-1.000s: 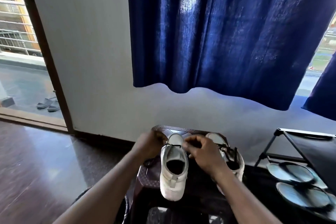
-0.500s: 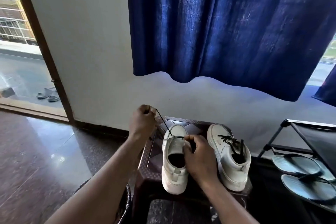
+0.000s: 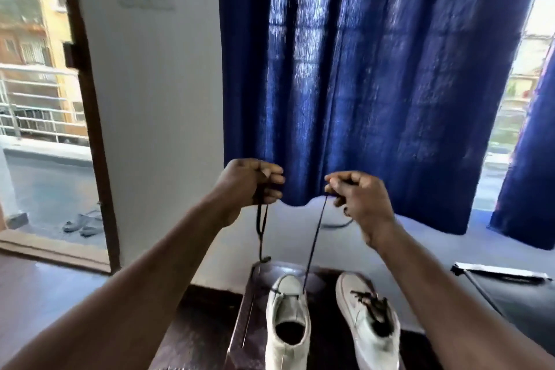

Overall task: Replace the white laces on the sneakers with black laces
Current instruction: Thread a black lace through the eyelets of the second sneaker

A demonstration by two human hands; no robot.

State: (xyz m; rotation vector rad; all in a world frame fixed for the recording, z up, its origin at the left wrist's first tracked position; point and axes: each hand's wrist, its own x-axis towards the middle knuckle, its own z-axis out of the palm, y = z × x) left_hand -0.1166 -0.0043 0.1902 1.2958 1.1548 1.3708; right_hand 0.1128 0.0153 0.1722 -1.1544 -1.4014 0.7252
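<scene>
As both hands hover high in front of the blue curtain (image 3: 375, 84), the black lace (image 3: 313, 245) is stretched up from the shoe below. The left hand (image 3: 249, 186) is curled tight round one end of it, and a doubled strand dangles from the fist toward the stool's far corner. The right hand (image 3: 360, 201) pinches the other end between thumb and fingertips. From there the lace runs taut, straight down into the front eyelets of the white sneaker (image 3: 288, 318), which sits toe-away on the dark stool (image 3: 249, 315). Only that lowest row looks threaded, and the tongue above it is bare. Just beside it, on the right, the second sneaker (image 3: 368, 324) stands already laced in black. Further right there's a dark rack (image 3: 507, 282), and through the open doorway on the left a pair of sandals (image 3: 81, 222) lies on the balcony floor.
</scene>
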